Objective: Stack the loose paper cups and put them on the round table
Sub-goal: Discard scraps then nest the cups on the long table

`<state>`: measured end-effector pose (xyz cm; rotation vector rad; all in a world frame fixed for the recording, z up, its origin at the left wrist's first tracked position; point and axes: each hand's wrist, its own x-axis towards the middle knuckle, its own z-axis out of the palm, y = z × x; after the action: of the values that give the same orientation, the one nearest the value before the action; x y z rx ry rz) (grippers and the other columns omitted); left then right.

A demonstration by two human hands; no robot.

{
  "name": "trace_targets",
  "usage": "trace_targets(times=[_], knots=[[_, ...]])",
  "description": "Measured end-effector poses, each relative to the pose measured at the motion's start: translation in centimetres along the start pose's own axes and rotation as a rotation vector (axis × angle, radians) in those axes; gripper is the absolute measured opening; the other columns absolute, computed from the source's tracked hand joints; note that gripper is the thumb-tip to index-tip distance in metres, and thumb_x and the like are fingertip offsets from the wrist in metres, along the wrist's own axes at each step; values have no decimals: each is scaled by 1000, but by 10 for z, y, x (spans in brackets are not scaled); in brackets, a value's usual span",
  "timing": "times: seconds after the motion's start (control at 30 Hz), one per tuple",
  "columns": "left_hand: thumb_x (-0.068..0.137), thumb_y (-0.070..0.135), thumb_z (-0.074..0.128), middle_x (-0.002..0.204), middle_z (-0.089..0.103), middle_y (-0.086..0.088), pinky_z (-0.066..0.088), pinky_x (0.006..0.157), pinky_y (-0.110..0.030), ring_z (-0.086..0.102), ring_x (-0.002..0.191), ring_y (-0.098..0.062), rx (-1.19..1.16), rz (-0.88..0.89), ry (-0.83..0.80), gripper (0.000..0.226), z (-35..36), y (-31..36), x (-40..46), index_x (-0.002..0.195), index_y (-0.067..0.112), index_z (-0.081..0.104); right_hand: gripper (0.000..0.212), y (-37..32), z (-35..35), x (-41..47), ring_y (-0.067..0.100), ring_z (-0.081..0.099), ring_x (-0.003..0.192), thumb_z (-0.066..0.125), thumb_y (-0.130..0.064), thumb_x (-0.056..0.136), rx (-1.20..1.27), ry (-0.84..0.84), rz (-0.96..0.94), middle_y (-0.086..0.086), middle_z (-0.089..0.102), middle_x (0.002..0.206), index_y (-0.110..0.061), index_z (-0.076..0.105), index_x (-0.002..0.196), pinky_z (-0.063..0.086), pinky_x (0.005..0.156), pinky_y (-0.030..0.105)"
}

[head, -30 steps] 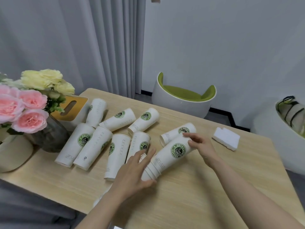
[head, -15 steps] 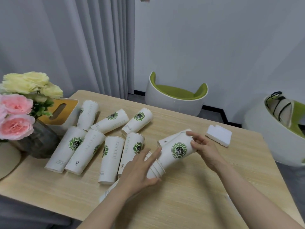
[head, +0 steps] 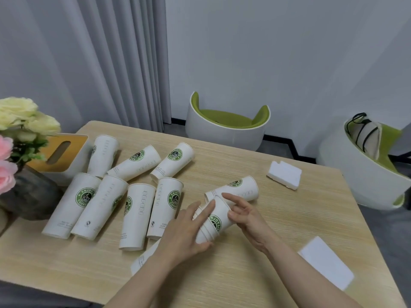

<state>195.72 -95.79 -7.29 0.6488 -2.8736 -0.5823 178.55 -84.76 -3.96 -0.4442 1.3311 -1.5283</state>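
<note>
Closest to the camera, both forearms come in from about 6 o'clock over the wooden table (head: pixel 255 285). A white card or pad (head: pixel 325 265) sits at 4 o'clock near the table edge; it's blurry, so I can't tell what it really is.

Between the hands is the stack of nested cups (head: pixel 214 221), tipped up off the table with the rims stepped at the lower end. The left hand (head: pixel 188 230) wraps around the rim end, thumb underneath, fingers lying along the side. The right hand (head: pixel 245 215) is on the other side, thumb and fingers touching the cup wall but spread pretty loose, so it's more steadying than clamping. How many cups are in the stack is hard to count since the hands cover most of it.

Under the left forearm there's another cup (head: pixel 144 260), mostly hidden.

Just behind the stack at 12 o'clock lies a single loose cup (head: pixel 238 190), partly covered by fingers. Over at 9 to 10 o'clock the loose cups (head: pixel 138 210) lie on their sides in a messy bunch.

At 1 o'clock there's a white foam-looking block (head: pixel 284 177). Far left: flowers (head: pixel 20 123) cut off by the frame, a dark vase (head: pixel 31 194), and a tissue box (head: pixel 64 152). Beyond the table are two green-and-white chairs (head: pixel 226 127); the right one is cut off.
</note>
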Motion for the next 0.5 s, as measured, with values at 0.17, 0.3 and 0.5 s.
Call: trace_targets(times=[0.17,0.3,0.5], knots=[[75,68,59,155,13,6,45,96,-35,32,136,-16,19,-15,-19,113,3,5,4,132,51,-37,46,8,4,-5,16,64,85,53,13,84,-1,-26,4,11,71,91,-10,58,123,51,78,20],[74,67,59,153,17,9,44,96,-33,33,134,-12,-9,-34,1,109,3,8,6,133,52,-32,44,4,-3,-4,15,62,85,60,4,82,-25,-38,1,8,70,93,-12,59,123,48,78,22],[74,67,60,150,18,12,44,90,-26,33,133,-9,-63,-55,50,103,-2,7,2,135,56,-23,39,-13,-49,25,19,50,113,68,0,82,-501,322,-226,7,57,122,-19,65,116,42,99,32]])
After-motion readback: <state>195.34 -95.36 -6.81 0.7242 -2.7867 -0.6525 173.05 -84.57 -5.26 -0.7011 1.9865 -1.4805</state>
